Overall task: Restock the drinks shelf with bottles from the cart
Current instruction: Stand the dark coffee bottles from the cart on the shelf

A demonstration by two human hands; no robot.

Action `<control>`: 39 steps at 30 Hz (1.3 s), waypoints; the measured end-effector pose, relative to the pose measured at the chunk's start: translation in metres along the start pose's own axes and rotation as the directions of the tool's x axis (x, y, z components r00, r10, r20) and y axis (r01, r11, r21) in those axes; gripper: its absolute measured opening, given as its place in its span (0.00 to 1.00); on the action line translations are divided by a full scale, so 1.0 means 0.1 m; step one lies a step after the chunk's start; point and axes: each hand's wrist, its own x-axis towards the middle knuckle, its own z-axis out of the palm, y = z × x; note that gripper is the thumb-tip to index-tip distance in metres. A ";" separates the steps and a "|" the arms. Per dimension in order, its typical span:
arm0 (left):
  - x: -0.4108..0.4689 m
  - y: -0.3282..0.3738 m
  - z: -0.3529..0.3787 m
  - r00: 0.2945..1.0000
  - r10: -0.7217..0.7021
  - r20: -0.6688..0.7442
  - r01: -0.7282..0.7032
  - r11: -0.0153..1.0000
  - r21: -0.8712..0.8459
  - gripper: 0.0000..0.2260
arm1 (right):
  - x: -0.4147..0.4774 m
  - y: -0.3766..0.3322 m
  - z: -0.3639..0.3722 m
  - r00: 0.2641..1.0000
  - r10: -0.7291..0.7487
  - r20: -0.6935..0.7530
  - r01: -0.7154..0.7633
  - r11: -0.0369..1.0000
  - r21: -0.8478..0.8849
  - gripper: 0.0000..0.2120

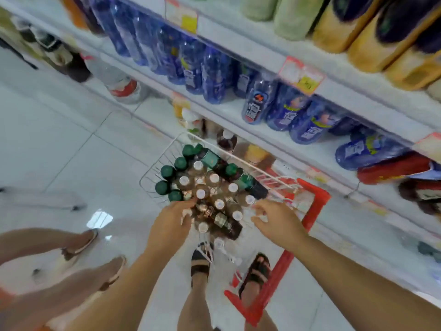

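A white wire cart basket [152, 174] on a red frame [317, 206] holds several brown bottles with white caps [219, 203] and green-capped bottles [167, 172]; some dark bottles lie on their sides [224, 223]. My left hand [171, 219] is down on the near left of the pile, its fingers curled over a brown bottle's white cap [185, 213]. At the basket's near right edge my right hand [274, 218] hovers with loosely spread fingers, holding nothing, just below a white cap [250, 199]. The drinks shelf [238, 108] runs diagonally behind the cart, lined with blue bottles [212, 75].
An upper shelf carries yellow [372, 44] and pale green bottles [293, 17]. Red packs [393, 168] sit at the lower right. Another person's legs in sandals [81, 244] stand on the white tiled floor to the left. My sandalled feet [200, 261] are beneath the cart.
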 end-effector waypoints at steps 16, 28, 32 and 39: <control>0.40 -1.19 0.68 0.995 0.026 0.095 -0.026 1.000 -0.003 0.19 | 1.17 -0.04 1.64 0.952 0.268 0.149 -0.233 0.948 -0.218 0.29; 0.46 -0.66 0.29 0.896 -0.214 0.390 0.112 0.957 0.268 0.21 | 0.80 -0.25 0.77 0.959 0.164 0.229 -0.144 0.984 -0.102 0.25; 0.38 0.04 -0.09 0.920 -0.081 0.384 -0.003 0.977 0.213 0.13 | 0.35 -0.34 -0.02 0.976 0.132 0.176 -0.122 0.990 -0.066 0.24; 0.07 1.91 -0.81 0.923 0.364 0.122 -0.360 0.931 -0.056 0.13 | -0.76 -0.37 -1.51 0.974 0.084 -0.212 -0.068 0.994 0.082 0.18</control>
